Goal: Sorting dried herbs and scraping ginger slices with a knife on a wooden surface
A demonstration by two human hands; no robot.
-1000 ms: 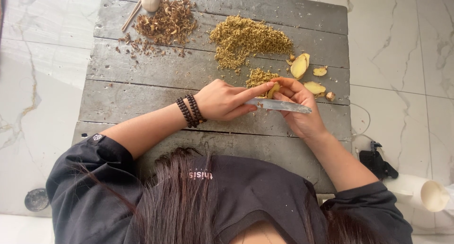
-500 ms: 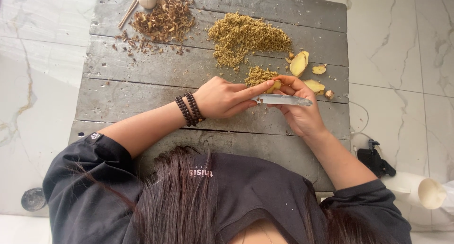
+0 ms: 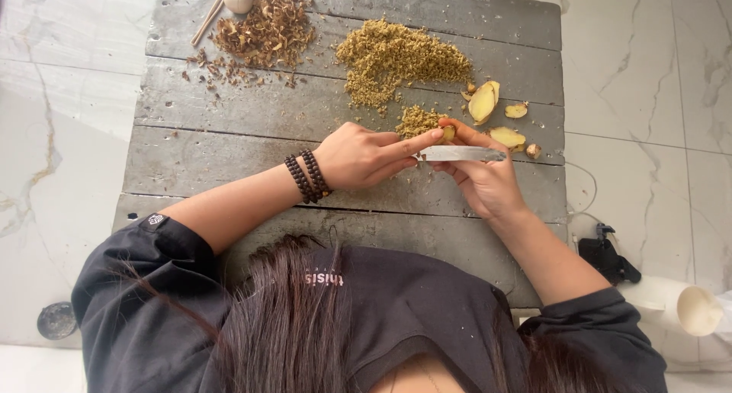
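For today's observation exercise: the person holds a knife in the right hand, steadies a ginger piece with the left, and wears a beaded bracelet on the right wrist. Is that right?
Not quite. The head view shows the beaded bracelet on the left wrist, not the right. The rest stands: the right hand holds the knife, and the left hand steadies the ginger piece.

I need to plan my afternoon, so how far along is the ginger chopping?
Done: a big pile of minced ginger and a smaller one lie on the wooden table. In hand: the left hand steadies a small ginger piece while the right hand holds the knife. Left: several ginger slices lie uncut.
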